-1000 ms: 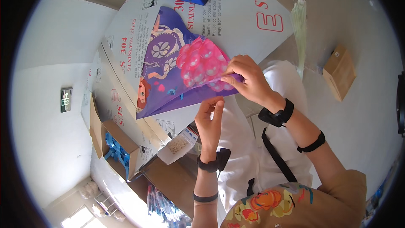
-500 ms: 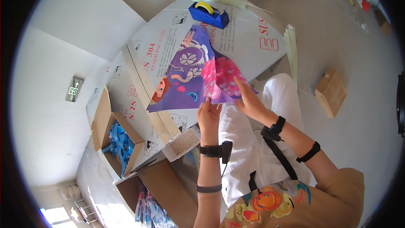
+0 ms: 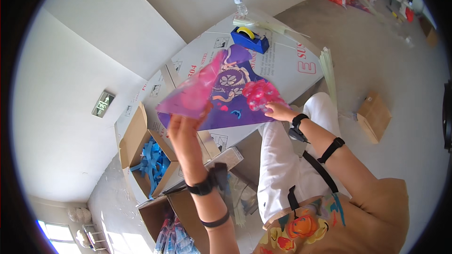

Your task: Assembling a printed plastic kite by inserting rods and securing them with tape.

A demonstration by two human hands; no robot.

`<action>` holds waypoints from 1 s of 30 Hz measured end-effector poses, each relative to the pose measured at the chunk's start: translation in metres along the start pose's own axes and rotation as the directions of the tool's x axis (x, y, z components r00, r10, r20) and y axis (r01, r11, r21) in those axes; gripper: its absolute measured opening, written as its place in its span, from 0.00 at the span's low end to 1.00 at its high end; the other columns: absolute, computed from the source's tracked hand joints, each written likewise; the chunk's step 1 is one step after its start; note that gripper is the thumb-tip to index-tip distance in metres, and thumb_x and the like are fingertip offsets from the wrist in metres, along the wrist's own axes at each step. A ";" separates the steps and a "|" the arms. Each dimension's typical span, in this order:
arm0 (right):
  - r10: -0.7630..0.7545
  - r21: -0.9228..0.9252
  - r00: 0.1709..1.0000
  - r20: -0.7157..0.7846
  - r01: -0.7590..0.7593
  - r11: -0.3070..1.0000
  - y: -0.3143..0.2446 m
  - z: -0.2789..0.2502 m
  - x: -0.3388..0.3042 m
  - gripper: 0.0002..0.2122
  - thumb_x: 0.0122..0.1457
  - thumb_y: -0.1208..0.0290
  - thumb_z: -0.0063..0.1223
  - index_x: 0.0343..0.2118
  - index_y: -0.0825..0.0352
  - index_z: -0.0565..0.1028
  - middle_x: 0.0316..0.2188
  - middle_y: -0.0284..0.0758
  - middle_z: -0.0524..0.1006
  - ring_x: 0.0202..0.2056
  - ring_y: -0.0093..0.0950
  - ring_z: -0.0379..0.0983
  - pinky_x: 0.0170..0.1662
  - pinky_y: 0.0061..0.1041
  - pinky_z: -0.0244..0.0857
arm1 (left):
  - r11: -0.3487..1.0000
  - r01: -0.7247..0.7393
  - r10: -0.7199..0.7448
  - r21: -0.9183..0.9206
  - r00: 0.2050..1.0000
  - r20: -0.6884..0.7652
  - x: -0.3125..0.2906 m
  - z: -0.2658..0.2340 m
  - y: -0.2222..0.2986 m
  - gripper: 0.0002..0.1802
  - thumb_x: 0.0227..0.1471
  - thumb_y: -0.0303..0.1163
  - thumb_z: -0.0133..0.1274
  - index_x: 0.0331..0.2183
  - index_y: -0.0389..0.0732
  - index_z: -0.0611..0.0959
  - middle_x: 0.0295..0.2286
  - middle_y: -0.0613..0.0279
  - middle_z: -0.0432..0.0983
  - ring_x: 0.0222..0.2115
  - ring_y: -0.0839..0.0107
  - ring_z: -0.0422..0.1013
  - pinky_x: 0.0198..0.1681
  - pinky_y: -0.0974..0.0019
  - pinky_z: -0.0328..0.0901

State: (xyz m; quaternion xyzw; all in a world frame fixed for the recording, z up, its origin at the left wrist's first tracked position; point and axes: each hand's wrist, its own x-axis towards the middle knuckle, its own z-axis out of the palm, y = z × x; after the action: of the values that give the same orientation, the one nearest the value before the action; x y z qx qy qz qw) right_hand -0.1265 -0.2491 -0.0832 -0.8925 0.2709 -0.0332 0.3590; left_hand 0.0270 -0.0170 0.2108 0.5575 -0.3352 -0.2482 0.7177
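Note:
A thin purple printed sheet, shaped like a kite sail, lies across the table with a cartoon figure, pale flower shapes and pink balloon-like spots on it. My left hand has its fingers closed on a raised left part of the sheet, which folds over and shows a pinkish, see-through side covering the figure's head. At the near right corner, my right hand pinches the edge beside the pink spots. Behind the sheet stands a blue tape dispenser with a yellow roll.
Bundles of pale thin rods lie at the right and far table edges, near a water bottle. At left, an open carton holds blue strips. Below is a box of plastic-wrapped packets. Another carton sits on the floor.
My left hand has moved left and lifted the sheet's left part, folding it over. My right hand has gone down from lying over the pink part to pinching the right corner. The view has shifted.

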 end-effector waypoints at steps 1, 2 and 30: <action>-0.005 0.009 1.000 -0.006 0.005 1.000 -0.007 -0.003 -0.007 0.26 0.58 0.58 0.51 0.55 0.72 0.65 0.57 0.48 0.65 0.58 0.40 0.62 0.58 0.37 0.56 | 0.991 0.132 -0.132 0.010 0.990 -0.045 -0.023 -0.002 -0.022 0.13 0.58 0.30 0.46 0.40 0.32 0.77 0.35 0.52 0.78 0.39 0.62 0.76 0.40 0.64 0.71; 0.023 0.148 0.993 -0.117 -0.006 0.989 -0.021 -0.009 -0.021 0.22 0.58 0.61 0.51 0.50 0.73 0.68 0.53 0.47 0.68 0.53 0.41 0.66 0.55 0.35 0.60 | 0.968 0.249 -0.247 0.024 0.967 -0.055 -0.052 -0.004 -0.042 0.10 0.57 0.30 0.48 0.35 0.33 0.79 0.33 0.55 0.79 0.35 0.64 0.77 0.38 0.66 0.71; -0.345 0.403 0.934 0.088 0.283 0.870 -0.187 -0.090 -0.162 0.25 0.45 0.75 0.62 0.50 0.61 0.70 0.39 0.31 0.75 0.42 0.29 0.70 0.56 0.32 0.53 | 0.646 0.636 -0.742 -0.421 0.653 -0.153 -0.183 0.036 -0.114 0.07 0.53 0.27 0.55 0.23 0.39 0.78 0.23 0.68 0.76 0.24 0.80 0.68 0.32 0.75 0.62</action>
State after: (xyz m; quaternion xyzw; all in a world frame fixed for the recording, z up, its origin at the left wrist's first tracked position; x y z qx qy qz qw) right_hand -0.2014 -0.1119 0.1286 -0.8367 0.0809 -0.0731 0.5366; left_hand -0.1177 0.0647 0.0686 0.5464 0.0702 -0.4668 0.6918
